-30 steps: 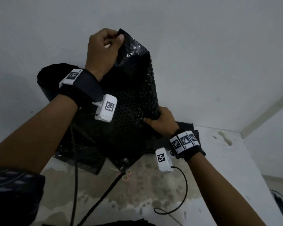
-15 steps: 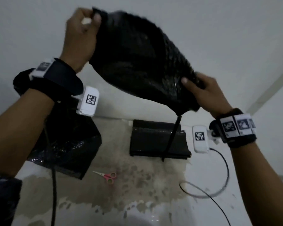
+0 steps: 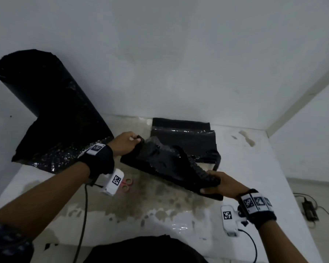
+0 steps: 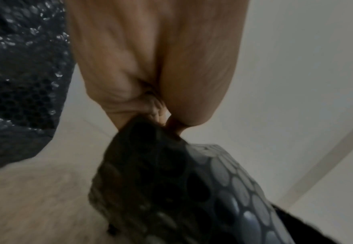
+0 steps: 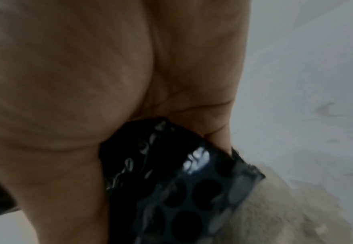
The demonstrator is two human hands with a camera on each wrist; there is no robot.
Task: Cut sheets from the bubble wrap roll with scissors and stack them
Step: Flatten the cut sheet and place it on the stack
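Left hand (image 3: 124, 142) pinches one corner of the cut sheet of black bubble wrap (image 3: 167, 168), right hand (image 3: 219, 184) grips the opposite edge, the sheet sagging just in front of the dark stack of cut sheets (image 3: 184, 136) by the far edge of the worn white tabletop (image 3: 254, 168). Stacking step, I'd say: next, spread it flat and square on top. Black roll (image 3: 51, 103) leans far left; red-handled scissors (image 3: 126, 184) lie near.

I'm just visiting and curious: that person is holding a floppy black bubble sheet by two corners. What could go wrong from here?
The cut sheet sags and crumples between the left hand and right hand, so it might land wrinkled or askew on the stack behind it. The scissors lie under the left wrist and could get nudged. A cable trailing from that wrist might snag.
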